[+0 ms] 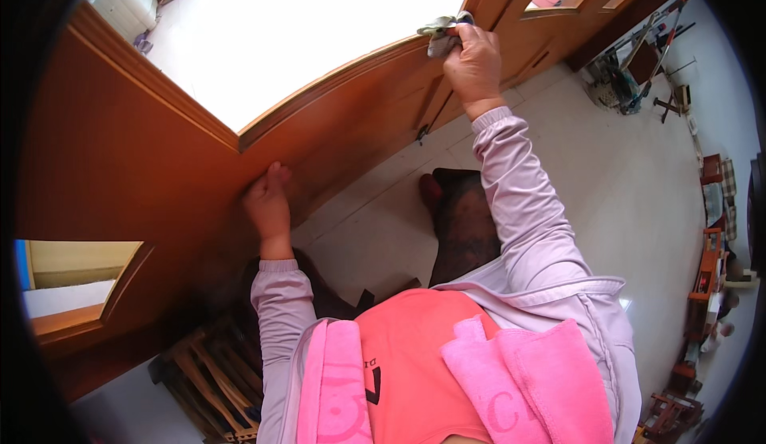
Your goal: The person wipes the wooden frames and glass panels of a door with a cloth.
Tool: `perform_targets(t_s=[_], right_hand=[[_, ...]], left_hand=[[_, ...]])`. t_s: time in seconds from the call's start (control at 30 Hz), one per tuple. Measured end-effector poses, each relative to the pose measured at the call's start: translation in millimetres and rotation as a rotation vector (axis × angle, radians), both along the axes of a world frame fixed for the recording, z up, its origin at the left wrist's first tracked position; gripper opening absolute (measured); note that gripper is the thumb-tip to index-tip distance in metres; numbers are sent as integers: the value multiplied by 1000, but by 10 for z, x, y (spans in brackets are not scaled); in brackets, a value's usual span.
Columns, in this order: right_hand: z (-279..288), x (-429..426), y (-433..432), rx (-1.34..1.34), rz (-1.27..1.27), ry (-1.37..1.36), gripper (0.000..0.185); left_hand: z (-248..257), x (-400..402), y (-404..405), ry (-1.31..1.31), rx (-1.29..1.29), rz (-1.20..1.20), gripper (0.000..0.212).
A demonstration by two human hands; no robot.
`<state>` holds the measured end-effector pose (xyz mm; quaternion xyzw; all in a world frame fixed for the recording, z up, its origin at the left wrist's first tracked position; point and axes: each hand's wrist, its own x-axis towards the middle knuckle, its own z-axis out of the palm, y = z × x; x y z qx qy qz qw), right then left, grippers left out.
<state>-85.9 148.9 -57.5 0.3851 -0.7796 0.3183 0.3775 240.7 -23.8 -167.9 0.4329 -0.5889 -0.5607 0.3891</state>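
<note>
My right hand grips a crumpled grey-green cloth and presses it to the lower right corner of a glass pane, against its wooden frame. The pane is set in a glossy brown wooden door and looks bright white. Below the pane's pointed lower corner, my left hand rests close to the door with its fingers curled in. Nothing shows in it. Whether its knuckles touch the wood is hard to tell. A dark bolt sits low at the door's edge.
A second door panel adjoins on the right. A wooden slatted chair or rack stands at lower left. Folded metal-framed gear and a small stool are by the right wall. Several wooden furnishings line that wall. A pink towel hangs over my chest.
</note>
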Motion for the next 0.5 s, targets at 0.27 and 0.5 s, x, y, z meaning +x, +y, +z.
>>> perform_targets(t_s=[0.27,0.5], right_hand=[[39,1748,-803,-26,542,6,20],[114,1467,-624,60,588,76,26]], left_hand=[[78,8,15,-116,-90,-11,30],[-107,33,-67,-5,-41,11,28]])
